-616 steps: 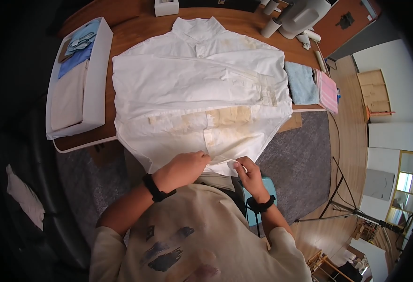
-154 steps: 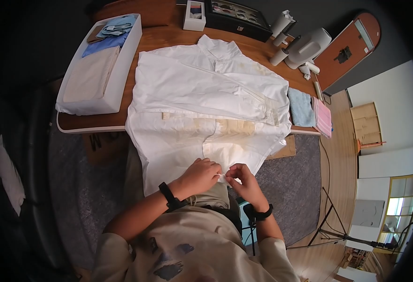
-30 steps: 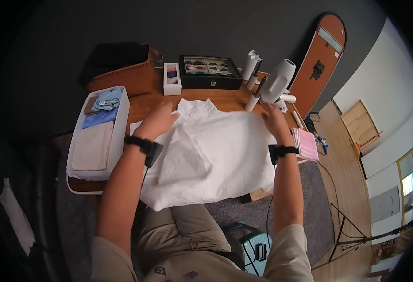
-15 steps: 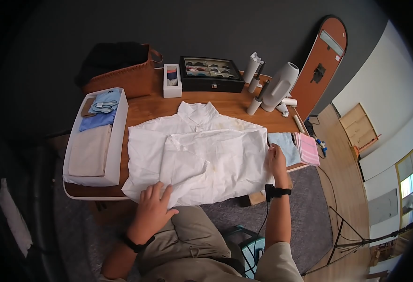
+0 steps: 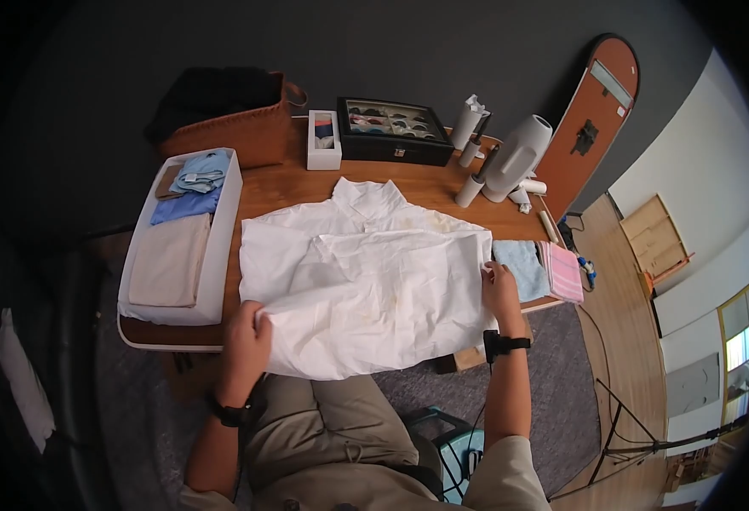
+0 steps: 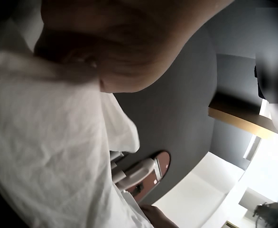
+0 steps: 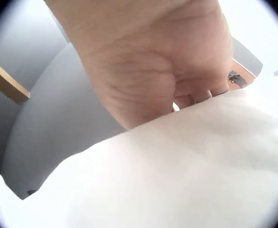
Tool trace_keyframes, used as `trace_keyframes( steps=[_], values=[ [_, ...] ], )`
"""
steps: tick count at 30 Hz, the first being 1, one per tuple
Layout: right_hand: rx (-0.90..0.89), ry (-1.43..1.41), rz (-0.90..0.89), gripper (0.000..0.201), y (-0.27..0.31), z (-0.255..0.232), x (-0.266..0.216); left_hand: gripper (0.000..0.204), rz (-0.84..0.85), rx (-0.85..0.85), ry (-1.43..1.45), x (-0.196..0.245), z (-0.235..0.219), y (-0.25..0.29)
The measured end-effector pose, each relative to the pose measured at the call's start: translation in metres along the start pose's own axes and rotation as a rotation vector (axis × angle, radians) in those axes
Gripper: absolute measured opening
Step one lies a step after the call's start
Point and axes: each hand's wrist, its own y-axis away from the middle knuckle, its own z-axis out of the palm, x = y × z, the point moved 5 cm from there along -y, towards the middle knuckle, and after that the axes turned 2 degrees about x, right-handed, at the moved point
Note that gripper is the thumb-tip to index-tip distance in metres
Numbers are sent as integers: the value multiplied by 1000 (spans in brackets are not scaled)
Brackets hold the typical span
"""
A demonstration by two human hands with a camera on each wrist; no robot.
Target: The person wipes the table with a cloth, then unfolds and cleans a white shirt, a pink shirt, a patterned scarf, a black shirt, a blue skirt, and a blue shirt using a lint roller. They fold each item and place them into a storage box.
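Observation:
A white shirt (image 5: pixel 383 298) with yellowish stains near its shoulder lies on the wooden table (image 5: pixel 281 183), collar away from me and lower part folded up over the front. My left hand (image 5: pixel 246 345) grips the left side of the fold, slightly raised. The left wrist view shows the cloth (image 6: pixel 49 142) hanging from that hand (image 6: pixel 106 47). On the opposite side, my right hand (image 5: pixel 500 291) pinches the shirt's edge beside the folded blue towel (image 5: pixel 517 266). Curled fingertips of the right hand (image 7: pixel 153 66) meet the cloth in the right wrist view.
A white box (image 5: pixel 231 213) of folded clothes stands at left. Behind the shirt are a brown bag (image 5: pixel 229 140), a small white box (image 5: pixel 324 157) and a black display case (image 5: pixel 400 153). A grey-white vase (image 5: pixel 515 162), lint rollers and a pink towel (image 5: pixel 563 272) occupy the right.
The stained lower front, spread out earlier, is folded up toward the collar. Half a second ago my left hand lay flat at the lower left; now it holds that side. My right hand stayed put.

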Motion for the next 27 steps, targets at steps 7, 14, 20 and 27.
trace_keyframes(
  steps=[7, 14, 20, 27],
  values=[
    [-60, -160, 13, 39, -48, -1, 5, 42, 60, -113, -216, 13, -9, -20],
    [-332, -342, 192, 38, -84, 27, 7, 74, 63, -124, -190, -12, 12, -91],
    [-349, -284, 82, 33, -98, 25, 14, 77, -49, -274, -179, -21, 5, -116],
    [-434, -259, 96, 37, -102, 8, 12, 58, -267, -460, -118, -17, 3, -134]
  ],
)
